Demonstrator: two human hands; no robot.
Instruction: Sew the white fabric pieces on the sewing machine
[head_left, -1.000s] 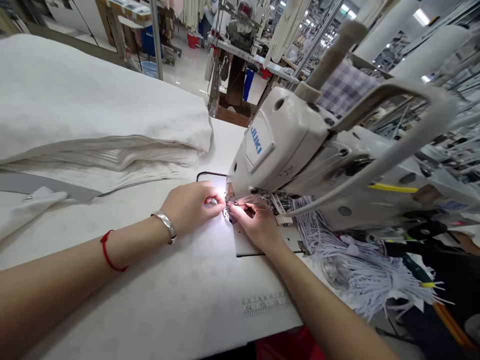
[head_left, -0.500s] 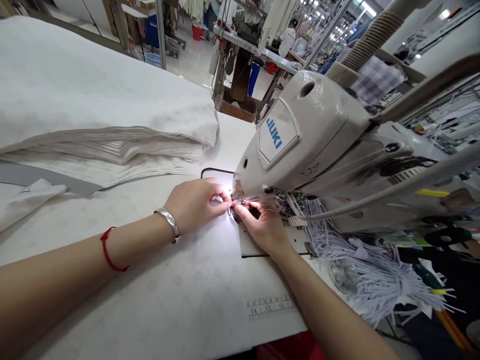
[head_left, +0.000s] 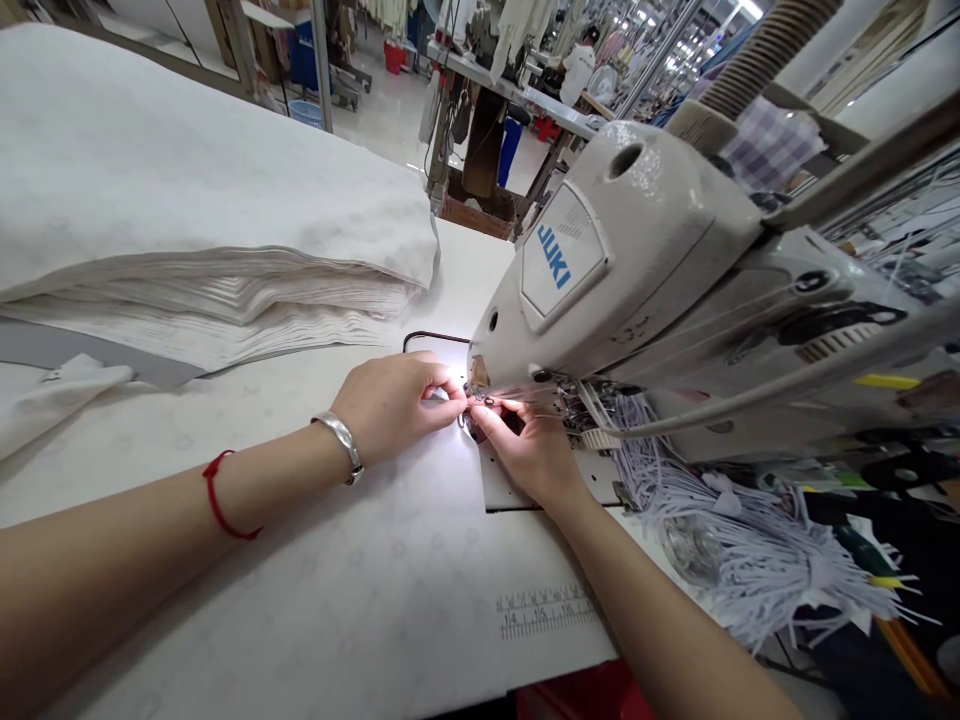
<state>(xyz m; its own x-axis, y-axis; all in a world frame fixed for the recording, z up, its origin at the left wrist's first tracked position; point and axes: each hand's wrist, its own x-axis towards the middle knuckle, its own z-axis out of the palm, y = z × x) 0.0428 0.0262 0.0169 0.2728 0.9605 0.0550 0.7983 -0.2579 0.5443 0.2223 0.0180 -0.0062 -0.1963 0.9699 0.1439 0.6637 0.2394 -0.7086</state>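
Both my hands meet under the needle end of a cream JUKI sewing machine (head_left: 600,270). My left hand (head_left: 394,400), with a silver bangle and a red string on the arm, is pinched at the fingertips right at the lit needle area. My right hand (head_left: 529,445) lies on the machine's metal bed plate (head_left: 502,490), fingers curled and pinched against the left fingertips. What the fingers pinch is too small to make out. White patterned fabric (head_left: 360,580) covers the table under my arms.
A thick stack of folded white fabric (head_left: 202,250) lies at the left and back. A heap of thin white strips (head_left: 750,560) spills beside the machine at the right. A printed ruler (head_left: 540,612) marks the table's front edge. Other workstations stand behind.
The view has drifted a little closer to the machine. Both hands stay pinched at the needle, with only slight finger shifts.
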